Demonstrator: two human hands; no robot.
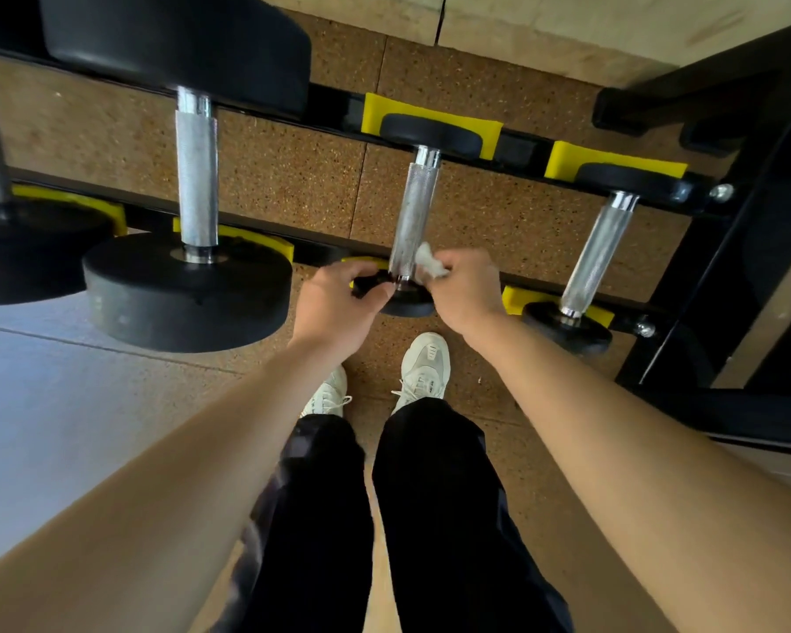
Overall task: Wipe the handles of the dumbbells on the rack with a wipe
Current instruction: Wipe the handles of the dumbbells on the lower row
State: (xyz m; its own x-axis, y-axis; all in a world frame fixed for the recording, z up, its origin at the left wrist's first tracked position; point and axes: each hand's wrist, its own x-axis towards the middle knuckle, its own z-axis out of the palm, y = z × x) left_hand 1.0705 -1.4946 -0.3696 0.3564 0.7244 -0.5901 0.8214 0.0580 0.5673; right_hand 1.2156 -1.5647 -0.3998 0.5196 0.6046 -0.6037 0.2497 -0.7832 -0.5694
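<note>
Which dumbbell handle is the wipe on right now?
The second handle from the right: the right hand holds the wipe against its near end. Only it is being touched.

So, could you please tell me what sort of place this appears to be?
Most likely a gym's free-weights area: black round-headed dumbbells with knurled steel handles sit on a black metal rack with yellow saddles, above speckled brown rubber floor tiles.

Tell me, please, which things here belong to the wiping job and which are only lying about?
For the job: wipe, in the right hand, against the handle of the middle dumbbell; left hand gripping its near end; large dumbbell; small dumbbell; rack.
Just there: white shoes; speckled floor; yellow cradles.
</note>
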